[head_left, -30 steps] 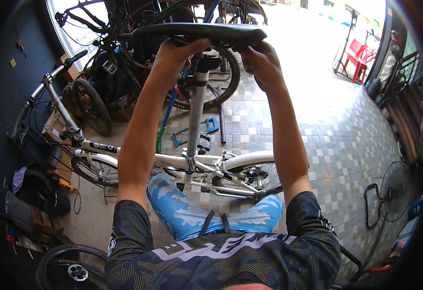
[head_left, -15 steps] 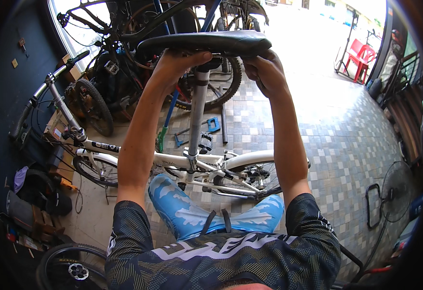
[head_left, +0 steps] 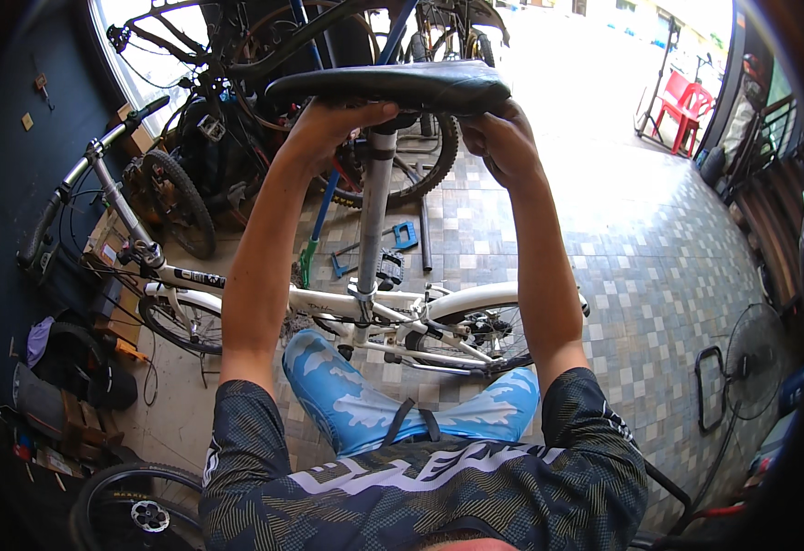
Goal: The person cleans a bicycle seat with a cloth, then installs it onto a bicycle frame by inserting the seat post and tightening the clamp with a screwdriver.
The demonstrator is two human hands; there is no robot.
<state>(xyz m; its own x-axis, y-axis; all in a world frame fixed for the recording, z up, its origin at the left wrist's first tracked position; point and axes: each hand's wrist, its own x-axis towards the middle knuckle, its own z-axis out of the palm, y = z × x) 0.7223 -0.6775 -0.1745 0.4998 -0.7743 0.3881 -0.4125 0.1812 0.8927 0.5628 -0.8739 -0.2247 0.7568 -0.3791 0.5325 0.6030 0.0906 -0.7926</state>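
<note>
A black bicycle saddle point(head_left: 393, 84) sits on top of a long silver seatpost point(head_left: 376, 202). The post runs down into the frame of a white bicycle point(head_left: 393, 317), which stands crosswise in front of my legs. My left hand point(head_left: 333, 127) grips the saddle's underside near its left end, thumb stretched along the lower edge. Under the right end my right hand point(head_left: 505, 142) is closed on the saddle, fingers curled. The saddle's top hides some fingertips. The handlebar point(head_left: 99, 147) of this bicycle rises on the left, with neither hand on it.
Several bicycles point(head_left: 237, 92) crowd the far left, by a window. A blue-and-green stand point(head_left: 315, 243) and a blue tool point(head_left: 405, 236) are beyond the white bicycle. A loose wheel point(head_left: 140, 505) lies near left. Right of me stands a fan point(head_left: 751, 363); red chairs point(head_left: 687, 110) are outside.
The saddle has turned slightly on the post, its right end shifting a little left and lower. Both hands stay on it and move with it.
</note>
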